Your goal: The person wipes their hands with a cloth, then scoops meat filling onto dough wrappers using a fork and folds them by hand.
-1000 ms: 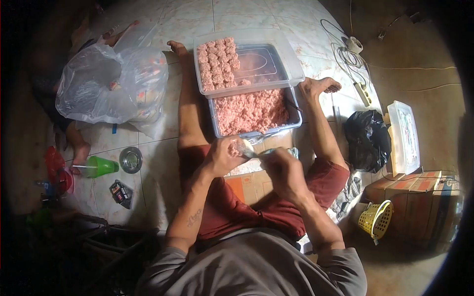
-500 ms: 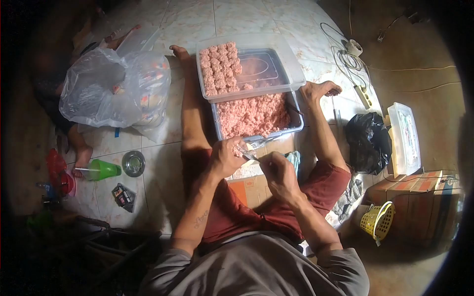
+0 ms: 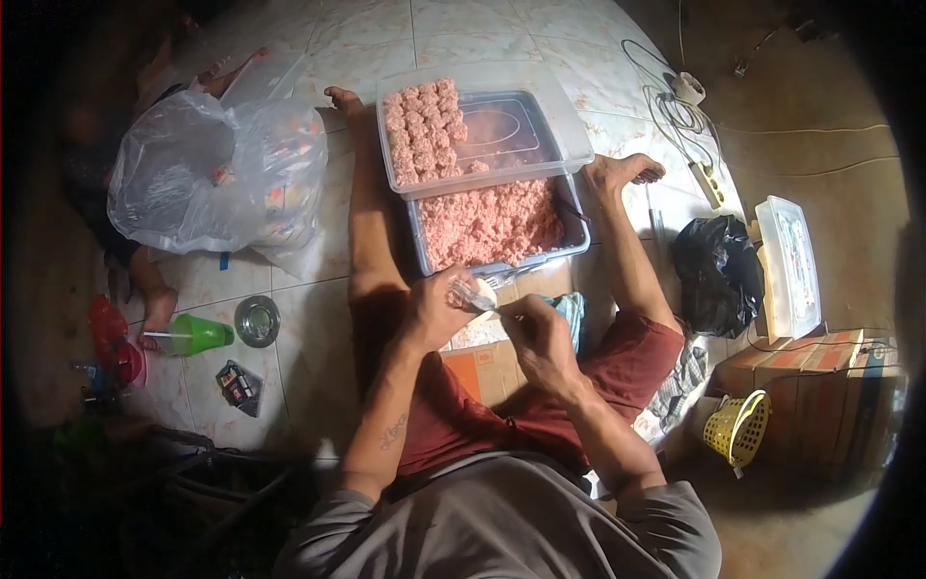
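My left hand (image 3: 444, 307) is closed around a small pale wrapper (image 3: 486, 291) with some pink mince on it. A metal fork or spoon (image 3: 475, 296) rests on the wrapper, its handle held in my closed right hand (image 3: 537, 338). Just beyond my hands, pink mince (image 3: 492, 224) fills a blue-rimmed tub (image 3: 421, 253). Over the tub's far part lies a clear plastic tray (image 3: 569, 116), with rows of shaped mince pieces (image 3: 422, 130) on its left side. Another fork (image 3: 503, 280) lies by the tub's near edge.
A large plastic bag (image 3: 174, 183), green cup (image 3: 201, 334) and glass ashtray (image 3: 258, 320) are at left, near another person's foot (image 3: 159, 307). At right are a black bag (image 3: 719, 275), a power strip (image 3: 709, 183), a yellow basket (image 3: 735, 429) and a cardboard box (image 3: 810, 405).
The utensil's head now lies flatter over the wrapper in my left hand, and more of the pale wrapper shows. The whole view has shifted slightly.
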A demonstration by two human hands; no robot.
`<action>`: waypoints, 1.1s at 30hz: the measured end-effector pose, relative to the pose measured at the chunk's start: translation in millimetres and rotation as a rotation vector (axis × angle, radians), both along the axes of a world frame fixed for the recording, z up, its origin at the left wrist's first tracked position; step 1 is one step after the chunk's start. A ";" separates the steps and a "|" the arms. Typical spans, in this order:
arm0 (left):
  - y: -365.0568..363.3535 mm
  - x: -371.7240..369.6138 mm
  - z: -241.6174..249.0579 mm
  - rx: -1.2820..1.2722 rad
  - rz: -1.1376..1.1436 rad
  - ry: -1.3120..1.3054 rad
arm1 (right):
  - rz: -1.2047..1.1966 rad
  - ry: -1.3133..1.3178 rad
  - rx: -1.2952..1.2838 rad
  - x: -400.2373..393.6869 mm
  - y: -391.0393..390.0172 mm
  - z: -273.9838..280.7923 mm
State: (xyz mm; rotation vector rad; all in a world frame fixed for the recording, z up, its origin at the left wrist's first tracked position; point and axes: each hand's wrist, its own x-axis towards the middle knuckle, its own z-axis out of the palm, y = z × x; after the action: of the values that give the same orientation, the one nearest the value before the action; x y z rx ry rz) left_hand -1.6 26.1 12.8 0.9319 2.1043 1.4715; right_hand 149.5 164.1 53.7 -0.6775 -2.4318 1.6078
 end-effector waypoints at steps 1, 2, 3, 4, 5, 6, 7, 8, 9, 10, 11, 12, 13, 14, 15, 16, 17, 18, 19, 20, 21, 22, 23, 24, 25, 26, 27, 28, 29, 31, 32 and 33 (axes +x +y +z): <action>-9.2 -7.6 -19.7 0.157 -0.040 0.008 | -0.077 0.125 0.014 2.2 8.3 -10.1; -16.4 -6.8 -11.4 0.245 -0.002 -0.191 | -0.158 0.244 0.021 6.1 11.6 -14.0; -21.9 -11.8 -12.2 0.230 0.024 -0.140 | -0.269 0.197 -0.175 5.4 16.9 -17.9; -24.6 -15.3 -12.7 0.219 0.051 -0.087 | -0.207 0.202 0.326 2.2 27.9 -17.1; -24.2 -14.1 -13.4 0.220 0.047 -0.087 | -0.163 0.141 0.460 0.2 33.1 -25.5; -24.1 -11.9 -14.2 0.033 0.066 -0.075 | -0.117 0.077 0.593 -0.8 37.3 -41.6; -23.3 -10.2 -14.5 -0.151 0.085 -0.061 | -0.084 -0.039 0.643 -2.4 41.2 -61.1; -23.4 -7.1 -14.4 -0.147 0.082 -0.057 | -0.088 -0.036 0.647 -4.9 47.3 -69.5; -25.6 -2.7 -14.3 -0.051 0.044 -0.092 | -0.140 0.048 0.787 -7.1 55.9 -77.1; -26.7 -1.3 -14.2 0.045 0.008 -0.125 | -0.192 0.135 0.925 -11.1 64.9 -80.2; -27.6 -1.7 -15.1 0.044 0.008 -0.123 | -0.257 0.046 0.839 -17.2 73.3 -77.5; -28.4 -2.0 -17.1 0.074 -0.018 -0.159 | -0.274 -0.022 0.718 -20.6 82.9 -74.0; -29.5 -1.0 -19.8 0.102 -0.044 -0.199 | -0.216 0.006 0.660 -21.5 91.6 -66.8; -29.7 1.4 -19.2 0.130 -0.072 -0.243 | -0.159 0.032 0.602 -18.6 96.5 -58.7; -29.4 3.1 -18.2 0.129 -0.071 -0.246 | -0.158 0.029 0.601 -12.3 94.4 -51.2; -27.6 3.9 -10.5 0.158 -0.084 -0.203 | -0.154 -0.062 0.597 -5.3 88.2 -42.4; -26.9 2.8 -6.1 0.183 -0.090 -0.157 | -0.144 -0.149 0.591 -0.5 81.8 -33.2; -26.9 0.2 -8.2 0.177 -0.073 -0.157 | -0.108 -0.155 0.611 5.4 78.6 -22.4; -27.7 -1.2 -12.6 0.145 -0.074 -0.229 | -0.081 -0.042 0.487 7.4 67.2 -2.4; -25.3 -3.0 -14.6 0.116 -0.085 -0.297 | -0.065 0.072 0.366 8.1 55.1 18.1; -17.9 -2.3 -13.8 0.117 -0.054 -0.206 | -0.092 0.053 0.200 8.2 38.6 32.7; -13.3 -2.1 -19.4 0.117 -0.059 -0.206 | -0.122 0.032 0.037 9.5 23.0 40.2; -8.3 -1.3 -27.3 0.094 -0.029 -0.003 | -0.069 0.045 0.098 12.2 16.8 23.9; -3.9 -0.5 -34.8 0.071 0.003 0.200 | 0.071 0.175 0.208 12.0 11.9 9.1; 0.6 1.8 -0.8 -0.003 -0.017 0.135 | 0.075 0.192 0.215 10.4 7.7 10.1; 1.0 1.9 -0.5 -0.001 -0.017 0.138 | 0.085 0.212 0.224 7.0 5.2 13.9; 0.9 0.3 -0.6 -0.041 0.040 0.120 | 0.006 0.139 0.121 5.5 5.2 22.3; -2.0 1.4 -1.2 -0.088 0.097 0.095 | -0.073 0.058 0.010 5.6 2.5 31.4; -3.4 3.5 -2.1 -0.094 0.100 0.092 | -0.090 0.128 0.048 3.6 4.5 24.7; 0.9 3.6 -1.0 -0.028 0.145 0.146 | 0.018 0.098 0.086 -0.9 5.8 17.7; 1.0 3.1 1.1 -0.023 0.144 0.150 | 0.123 0.064 0.124 -2.4 6.6 14.0; 0.0 0.9 3.6 0.108 0.103 0.177 | 0.087 0.114 0.191 -1.5 7.3 7.9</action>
State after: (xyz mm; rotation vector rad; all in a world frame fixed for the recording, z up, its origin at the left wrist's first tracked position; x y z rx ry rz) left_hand -0.7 26.0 16.5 1.0416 2.2465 1.6219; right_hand 148.0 171.3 61.7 -0.4423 -2.5189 1.3770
